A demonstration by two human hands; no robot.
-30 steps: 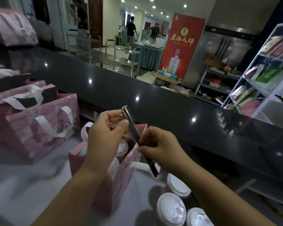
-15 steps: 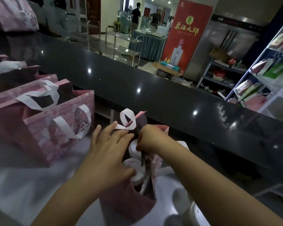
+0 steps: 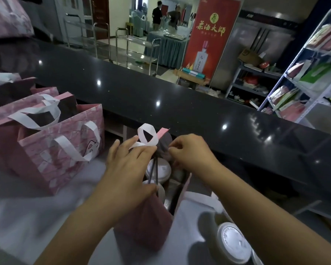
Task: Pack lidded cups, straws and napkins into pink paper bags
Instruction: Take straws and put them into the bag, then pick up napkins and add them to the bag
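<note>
An open pink paper bag [image 3: 145, 224] stands on the white worktop in front of me. Two white lidded cups [image 3: 161, 170] sit inside it, and dark wrapped straws [image 3: 155, 169] stand upright between them. My left hand [image 3: 128, 169] grips the bag's near rim, thumb inside, fingers spread over its white handle [image 3: 146, 135]. My right hand [image 3: 189, 153] hovers over the bag's far side, fingertips pinched at the grey inner wall. No napkins are visible.
More pink bags [image 3: 61, 146] with white handles stand to the left. Loose lidded cups [image 3: 231, 243] sit on the worktop at lower right. A raised black counter [image 3: 180, 104] runs across behind the bag. Shelving [image 3: 313, 77] stands at right.
My right hand carried the straws down into the bag and let them go, then rose to the rim. The left hand shifted onto the bag's near edge.
</note>
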